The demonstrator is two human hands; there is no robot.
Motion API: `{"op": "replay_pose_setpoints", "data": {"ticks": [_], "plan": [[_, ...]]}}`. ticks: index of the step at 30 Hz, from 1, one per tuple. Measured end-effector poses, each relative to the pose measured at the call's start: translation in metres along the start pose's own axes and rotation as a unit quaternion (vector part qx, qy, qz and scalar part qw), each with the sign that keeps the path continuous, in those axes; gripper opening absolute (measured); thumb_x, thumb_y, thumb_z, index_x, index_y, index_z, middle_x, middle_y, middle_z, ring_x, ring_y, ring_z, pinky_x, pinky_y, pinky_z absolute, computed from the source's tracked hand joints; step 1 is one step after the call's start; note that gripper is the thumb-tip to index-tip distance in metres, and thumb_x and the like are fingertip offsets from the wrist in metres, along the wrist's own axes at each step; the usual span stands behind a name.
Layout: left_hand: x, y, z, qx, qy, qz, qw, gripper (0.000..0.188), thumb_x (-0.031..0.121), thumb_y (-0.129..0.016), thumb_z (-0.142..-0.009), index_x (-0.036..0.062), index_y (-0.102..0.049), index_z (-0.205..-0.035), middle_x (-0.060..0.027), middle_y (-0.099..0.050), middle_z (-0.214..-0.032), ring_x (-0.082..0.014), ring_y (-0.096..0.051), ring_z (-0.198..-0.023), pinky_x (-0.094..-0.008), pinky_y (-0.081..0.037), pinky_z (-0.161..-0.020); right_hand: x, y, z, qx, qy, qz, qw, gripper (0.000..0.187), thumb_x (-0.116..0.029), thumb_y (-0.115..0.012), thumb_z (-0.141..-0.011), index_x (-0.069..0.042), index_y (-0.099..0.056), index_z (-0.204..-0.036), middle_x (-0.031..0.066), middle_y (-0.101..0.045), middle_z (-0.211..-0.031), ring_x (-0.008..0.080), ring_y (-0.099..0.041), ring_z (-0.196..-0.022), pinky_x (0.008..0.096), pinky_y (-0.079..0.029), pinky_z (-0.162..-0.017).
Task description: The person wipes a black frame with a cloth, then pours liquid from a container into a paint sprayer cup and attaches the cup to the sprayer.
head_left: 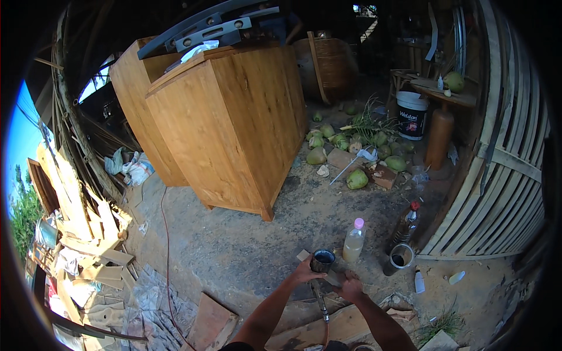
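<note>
My left hand (307,271) is closed around the side of a spray gun (320,301), just below its dark open-topped cup (323,257). Dark liquid or coating shows inside the cup. From the gun's metal fitting an orange-brown hose (326,332) runs down towards me. My right hand (351,286) is closed at the cup's right, by a flat greyish piece that I cannot make out. Beyond it stands a bottle (353,243) with a pink cap and pale liquid. To the right are a dark bottle (405,225) with a red cap and a tub (399,260) with dark contents.
A tall wooden cabinet (246,123) stands ahead, with dark slatted pieces on top. Green coconuts (357,179) and a white-and-black bucket (411,117) lie beyond. A slatted wall (497,193) bounds the right. A thin red hose (167,251) crosses the floor; wood scraps (105,272) lie left.
</note>
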State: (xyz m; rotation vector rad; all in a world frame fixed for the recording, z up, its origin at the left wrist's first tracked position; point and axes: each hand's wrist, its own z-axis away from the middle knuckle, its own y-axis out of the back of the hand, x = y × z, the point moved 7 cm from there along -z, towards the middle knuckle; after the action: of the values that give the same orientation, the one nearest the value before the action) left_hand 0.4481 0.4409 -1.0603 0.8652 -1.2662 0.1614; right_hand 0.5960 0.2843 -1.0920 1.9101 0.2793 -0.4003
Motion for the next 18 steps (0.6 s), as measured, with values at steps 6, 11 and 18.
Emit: {"op": "replay_pose_setpoints", "data": {"ticks": [6, 11, 18], "plan": [[-0.005, 0.004, -0.005, -0.006, 0.027, -0.013, 1.0, 0.107, 0.044, -0.098, -0.066, 0.0052, -0.042, -0.149, -0.0188, -0.061, -0.137, -0.0307, -0.061, -0.128, -0.0427, -0.049, -0.109, 0.001, -0.011, -0.003, -0.046, -0.009, -0.013, 0.999, 0.068, -0.037, -0.088, -0.071, -0.007, -0.062, -0.125, 0.0189, -0.056, -0.129, 0.0434, -0.062, -0.113, 0.0554, -0.052, -0.095], [-0.011, 0.001, -0.005, -0.013, 0.032, 0.023, 0.999, 0.106, 0.04, -0.098, -0.066, 0.005, -0.041, -0.149, -0.0182, -0.061, -0.137, -0.0308, -0.059, -0.13, -0.0416, -0.048, -0.11, -0.005, -0.005, -0.004, -0.056, -0.022, -0.036, 0.998, 0.063, -0.035, -0.087, -0.074, -0.006, -0.063, -0.124, 0.0179, -0.057, -0.125, 0.0433, -0.062, -0.115, 0.0551, -0.05, -0.097], [-0.03, 0.007, 0.0, -0.009, 0.03, 0.06, 0.998, 0.106, 0.034, -0.097, -0.066, 0.0054, -0.04, -0.15, -0.0169, -0.061, -0.139, -0.0295, -0.058, -0.13, -0.0418, -0.046, -0.111, -0.003, -0.007, -0.005, -0.045, -0.004, -0.032, 0.998, 0.057, -0.028, -0.085, -0.074, -0.008, -0.065, -0.123, 0.0156, -0.061, -0.117, 0.0397, -0.062, -0.112, 0.0531, -0.051, -0.095]]}}
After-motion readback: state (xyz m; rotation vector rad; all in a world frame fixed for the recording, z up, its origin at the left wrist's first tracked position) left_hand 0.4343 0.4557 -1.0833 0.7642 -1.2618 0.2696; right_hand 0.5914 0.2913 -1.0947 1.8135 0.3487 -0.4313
